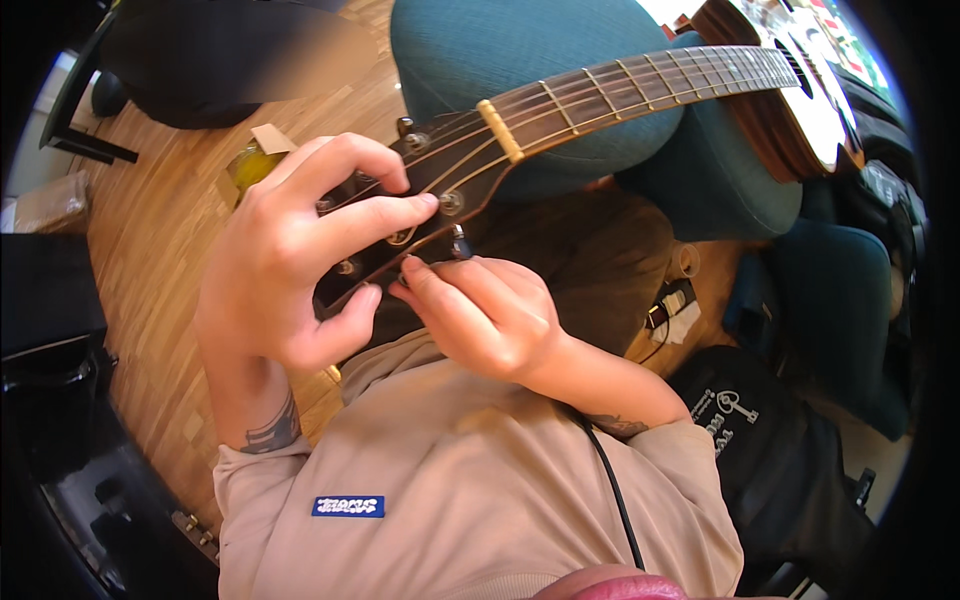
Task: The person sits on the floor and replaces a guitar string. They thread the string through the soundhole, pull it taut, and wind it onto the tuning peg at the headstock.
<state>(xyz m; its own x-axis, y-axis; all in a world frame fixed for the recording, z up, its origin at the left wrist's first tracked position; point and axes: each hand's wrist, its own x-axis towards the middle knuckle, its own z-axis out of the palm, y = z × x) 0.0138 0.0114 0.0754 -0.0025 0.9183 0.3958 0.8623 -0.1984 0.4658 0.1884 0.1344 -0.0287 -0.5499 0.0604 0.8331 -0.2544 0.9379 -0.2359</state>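
An acoustic guitar's headstock (480, 185), dark with metal string posts, lies in front of me. Its fretted neck (620, 90) runs to the upper right, past a pale nut (500, 131). Over the headstock spreads my left hand (290, 235), open, its index fingertip touching a string post (452, 203) and its thumb apart by the near edge. Pinched at that near edge, my right hand (490, 315) is closed on a tuning peg, mostly hidden by the fingertips. Beside it another tuning peg (461, 243) shows uncovered.
The guitar body (815, 110) rests at the upper right, beside blue upholstered seats (540, 60). A black printed bag (770, 450) lies at the lower right. To the left are a shiny black case (110, 470) and wooden floor (150, 250). A black cable (612, 480) crosses my shirt.
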